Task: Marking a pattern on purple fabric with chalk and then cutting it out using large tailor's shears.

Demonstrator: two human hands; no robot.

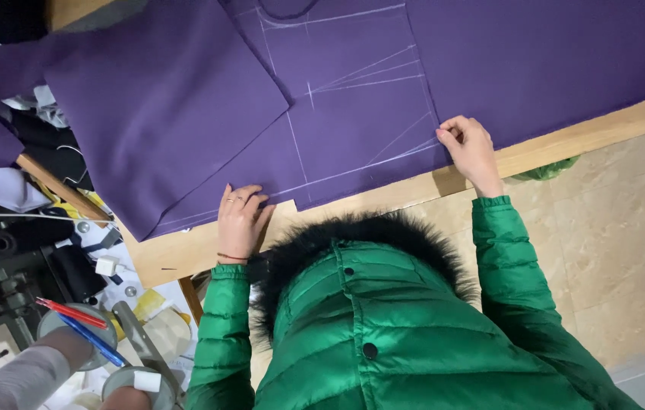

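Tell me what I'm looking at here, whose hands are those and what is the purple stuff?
This is one picture, taken from above, looking down at a person in a green puffy jacket with a furry hood. Both hands are bare. The left hand lies flat on the near edge of a big purple cloth. The right hand pinches the cloth's edge further along. White chalk lines are drawn on the cloth, which lies on a wooden table. At the bottom left are a red pencil, a blue pencil and someone else's grey sleeve.
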